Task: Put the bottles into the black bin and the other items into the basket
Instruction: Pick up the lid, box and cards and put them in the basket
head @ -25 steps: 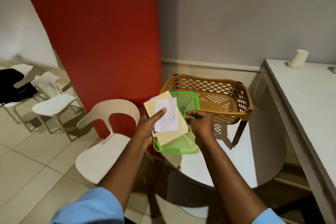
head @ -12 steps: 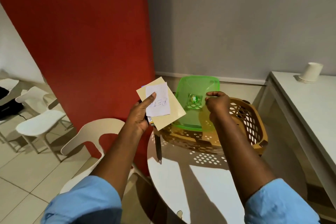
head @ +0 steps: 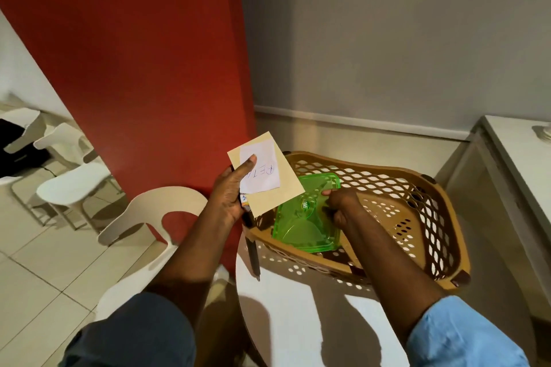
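**Sorting non-bottle items: tray entering the basket**

At left, the left hand (head: 228,197) grips a tan card (head: 275,188) bearing a white paper slip (head: 262,168), thumb pressed on the slip; the handwriting is partly covered and reads roughly "ETA". A dark pen-like object (head: 252,253) hangs below the same fist. The card looks light and flexible, best pinched at an edge. Centre, a translucent green tray (head: 301,226) sits tilted inside the tan basket (head: 417,217); its embossed logo is unreadable. The right hand (head: 340,205) closes its fingers on the tray's right rim. The tray appears rigid, light and smooth, so rim grasps suit it.
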A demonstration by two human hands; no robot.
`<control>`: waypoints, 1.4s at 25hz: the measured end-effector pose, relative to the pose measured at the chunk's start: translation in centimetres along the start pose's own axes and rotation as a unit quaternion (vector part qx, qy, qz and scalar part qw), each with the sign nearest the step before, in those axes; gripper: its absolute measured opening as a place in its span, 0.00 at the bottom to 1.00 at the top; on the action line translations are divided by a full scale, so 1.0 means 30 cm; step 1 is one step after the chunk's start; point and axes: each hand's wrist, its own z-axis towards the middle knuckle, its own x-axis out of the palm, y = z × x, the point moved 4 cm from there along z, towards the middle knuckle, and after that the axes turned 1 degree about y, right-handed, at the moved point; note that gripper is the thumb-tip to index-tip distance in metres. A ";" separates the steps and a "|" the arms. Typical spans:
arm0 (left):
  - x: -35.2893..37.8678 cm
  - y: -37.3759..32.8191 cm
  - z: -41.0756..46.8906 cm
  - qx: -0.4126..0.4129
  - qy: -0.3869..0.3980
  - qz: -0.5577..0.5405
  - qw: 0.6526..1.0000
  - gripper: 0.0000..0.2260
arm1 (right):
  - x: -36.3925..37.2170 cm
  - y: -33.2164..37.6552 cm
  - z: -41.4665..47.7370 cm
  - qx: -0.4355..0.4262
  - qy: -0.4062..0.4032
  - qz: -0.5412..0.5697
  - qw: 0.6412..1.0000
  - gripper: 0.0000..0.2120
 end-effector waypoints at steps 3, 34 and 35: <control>-0.002 0.023 0.017 0.000 0.000 -0.003 1.000 0.19 | 0.005 -0.016 -0.023 0.066 0.027 0.065 0.995 0.16; 0.130 0.132 0.025 0.002 0.019 0.069 0.997 0.15 | 0.014 0.110 -0.142 0.028 0.280 -0.005 0.960 0.13; 0.125 0.137 0.030 -0.001 0.010 0.099 0.995 0.15 | 0.011 0.098 -0.135 0.026 0.274 -0.019 0.961 0.14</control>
